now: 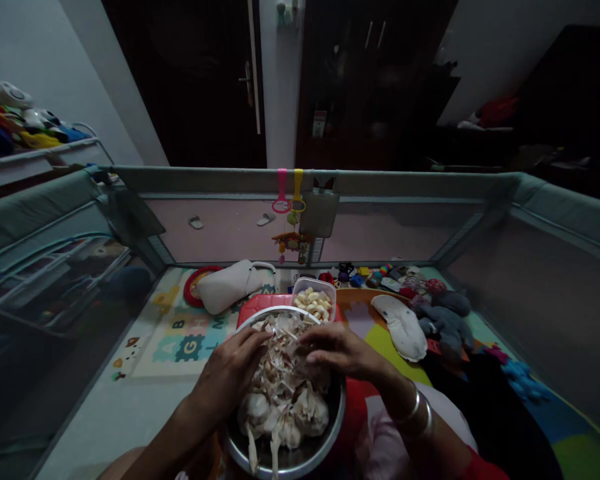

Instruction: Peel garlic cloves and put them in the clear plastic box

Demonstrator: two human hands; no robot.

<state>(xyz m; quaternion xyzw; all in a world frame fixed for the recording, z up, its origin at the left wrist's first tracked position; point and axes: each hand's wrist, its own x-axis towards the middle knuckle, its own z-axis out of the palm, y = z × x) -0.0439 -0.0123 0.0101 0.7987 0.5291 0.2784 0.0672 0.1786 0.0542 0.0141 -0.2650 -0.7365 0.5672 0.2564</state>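
A metal bowl (341,407) in front of me holds whole garlic bulbs (310,410) at its near side and a heap of loose papery garlic skins (280,357) towards the far side. My left hand (235,363) reaches over the bowl's left rim, its fingers stretched out at the skins; its thumb is mostly hidden. From the right, my right hand (337,348) hangs over the skins with thumb and fingers apart. No clove shows in either hand. Just beyond the bowl, a clear plastic container (333,293) holds peeled garlic cloves (313,303).
Under the container lies a red surface (260,307). A white pillow-like thing (230,287) is on the letter mat at left. On the right are a white cushion (400,327), a grey stuffed toy (447,323) and small toys. A playpen's padded rail (400,183) encloses the area.
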